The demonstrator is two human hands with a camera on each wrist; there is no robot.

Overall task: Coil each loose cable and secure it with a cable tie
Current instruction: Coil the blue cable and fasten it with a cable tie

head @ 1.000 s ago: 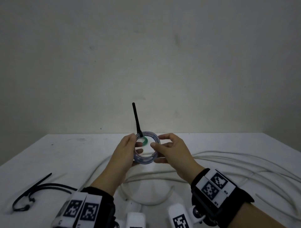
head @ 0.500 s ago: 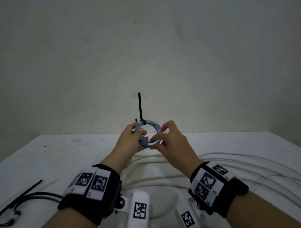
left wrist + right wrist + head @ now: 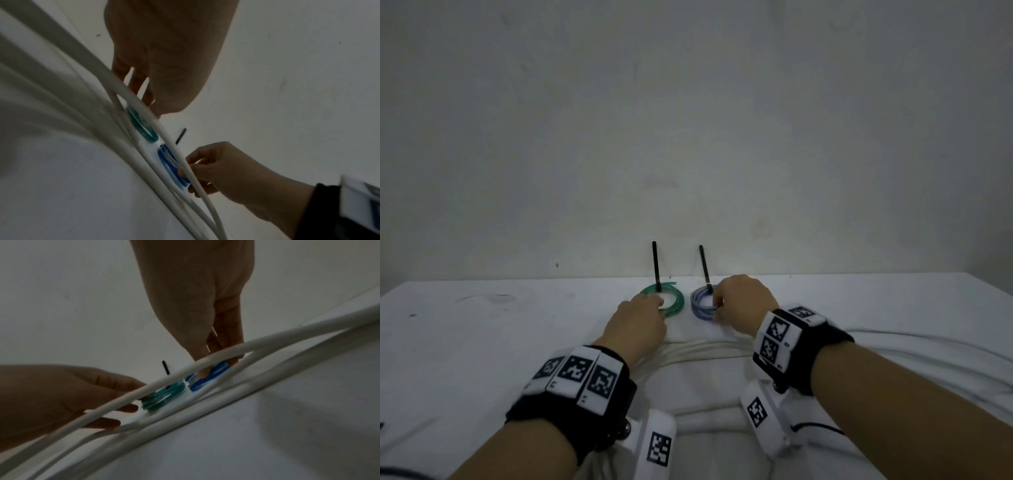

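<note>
Blue coil sits pinched at its right rim by the right hand, thumb inside the ring and fingers curled over the outside, as the right wrist view shows. Just beside it the green coil lies flat on the white table, with the left hand at its near-left rim; fingertips reach the ring, but whether they pinch it or merely touch it I cannot tell. Each coil carries a black cable tie: the green one's tail and the blue one's tail both stand up towards the wall.

Both coils look like thin plastic-coated wire wound tight, so I judge them light, springy and a little slick; the tie is what keeps the turns together. Safest hold is across all turns at once, at the rim next to the tie head, rather than by the stiff tail, which would lever the ring over.

Nearer the person, thick white cable sprawls in loose loops across the table, still uncoiled. That one should prove heavier and stiffer, wanting wide loops gathered in a full palm
</note>
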